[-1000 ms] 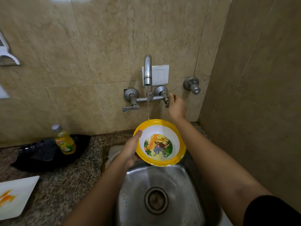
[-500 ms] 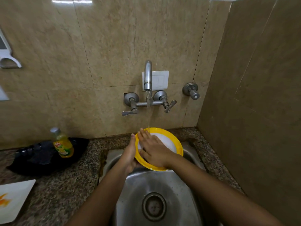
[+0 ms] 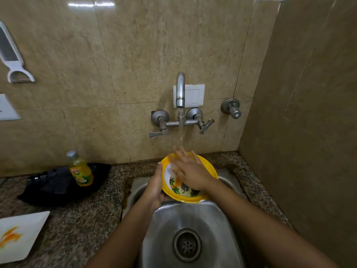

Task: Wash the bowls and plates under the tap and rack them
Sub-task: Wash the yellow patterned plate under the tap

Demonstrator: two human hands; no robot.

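Observation:
A yellow-rimmed bowl (image 3: 207,172) with a white inside and a picture at its bottom is tilted over the back of the steel sink (image 3: 193,219). My left hand (image 3: 154,187) grips its left rim, thumb on the edge. My right hand (image 3: 190,168) lies flat inside the bowl with straight fingers reaching toward the far rim. Water runs from the tap (image 3: 180,89) onto my right fingers and the bowl. A white square plate (image 3: 17,235) with an orange mark lies on the counter at the left edge.
A yellow dish-soap bottle (image 3: 80,170) stands on a black tray (image 3: 58,188) left of the sink. Two lever handles (image 3: 159,133) flank the spout, and a separate valve (image 3: 231,110) sits on the wall. A tiled wall closes the right side.
A second ago my right hand was at the right tap lever; it has come down into the bowl and now rubs further toward the far rim. The water stream is fuller.

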